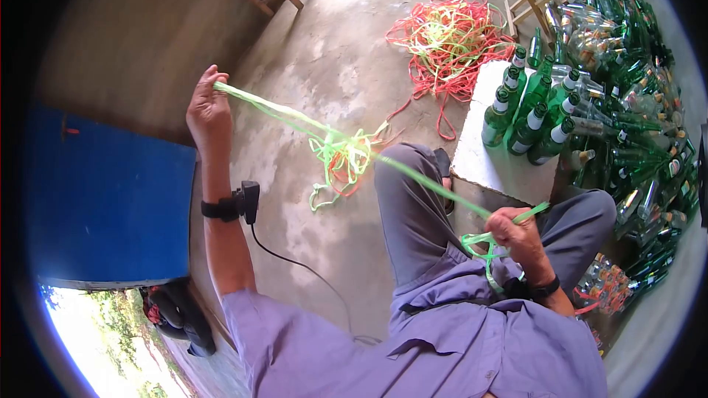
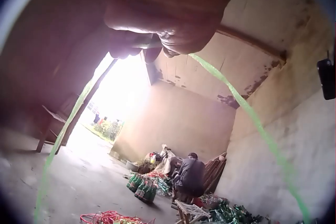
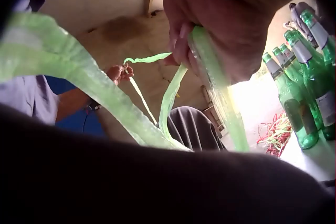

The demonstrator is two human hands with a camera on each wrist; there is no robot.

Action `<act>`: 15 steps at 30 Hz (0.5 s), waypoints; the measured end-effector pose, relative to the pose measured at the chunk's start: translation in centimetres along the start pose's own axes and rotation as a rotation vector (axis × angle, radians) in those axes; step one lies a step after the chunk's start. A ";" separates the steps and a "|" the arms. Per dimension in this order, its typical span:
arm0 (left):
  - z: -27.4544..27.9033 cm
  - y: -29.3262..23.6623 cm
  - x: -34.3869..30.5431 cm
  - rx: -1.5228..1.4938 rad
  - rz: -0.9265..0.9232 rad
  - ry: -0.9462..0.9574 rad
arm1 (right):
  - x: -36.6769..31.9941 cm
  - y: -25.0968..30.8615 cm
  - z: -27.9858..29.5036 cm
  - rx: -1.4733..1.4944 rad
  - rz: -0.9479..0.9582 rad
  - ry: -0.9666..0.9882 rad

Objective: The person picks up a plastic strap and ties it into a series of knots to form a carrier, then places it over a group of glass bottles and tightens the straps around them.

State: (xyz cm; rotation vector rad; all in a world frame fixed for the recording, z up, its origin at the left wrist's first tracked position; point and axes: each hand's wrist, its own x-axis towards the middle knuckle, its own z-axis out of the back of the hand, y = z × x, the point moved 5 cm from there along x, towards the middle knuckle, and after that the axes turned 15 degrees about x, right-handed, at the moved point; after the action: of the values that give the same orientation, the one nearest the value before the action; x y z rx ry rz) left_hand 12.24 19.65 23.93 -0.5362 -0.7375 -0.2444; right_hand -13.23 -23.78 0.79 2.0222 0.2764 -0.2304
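Note:
A light green plastic strap [image 1: 424, 175] runs nearly straight between my two hands in the head view. My left hand [image 1: 209, 103], raised out to the left, grips one end of it. In the left wrist view two lengths of the green strap [image 2: 239, 98] hang down from the curled fingers. My right hand [image 1: 516, 234], low over my lap, pinches the other part, and a short tail sticks out past the fist. Loose loops of strap dangle below it. In the right wrist view folded strap [image 3: 210, 71] passes through the fingers of my right hand [image 3: 220, 24].
Green bottles [image 1: 528, 129] stand on a white block [image 1: 479, 144] to the right, beside a large heap of bottles [image 1: 627, 103]. A red and green strap pile [image 1: 453, 44] and a smaller tangle [image 1: 343, 158] lie on the floor. Another person [image 2: 190, 175] sits farther off.

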 end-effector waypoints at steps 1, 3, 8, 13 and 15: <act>-0.7 0.8 -0.3 0.068 0.007 0.025 | -0.2 0.2 0.7 0.164 0.004 -0.057; -2.9 4.3 -1.1 0.126 -0.001 0.043 | -0.4 0.8 2.9 0.308 0.103 -0.101; -10.1 10.8 -7.2 0.265 0.235 0.326 | -2.6 4.1 8.3 0.726 0.386 -0.067; -18.6 16.5 -13.7 0.446 0.338 0.569 | -6.3 6.5 13.1 0.794 0.514 -0.096; -20.2 14.9 -11.9 0.439 0.275 0.544 | -7.1 6.2 14.3 0.802 0.514 -0.154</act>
State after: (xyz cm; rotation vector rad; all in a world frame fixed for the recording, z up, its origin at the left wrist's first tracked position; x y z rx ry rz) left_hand 21.11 21.52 -2.30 -0.1312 -0.1689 0.0353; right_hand -18.79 -39.94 1.71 2.7544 -0.5170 -0.1813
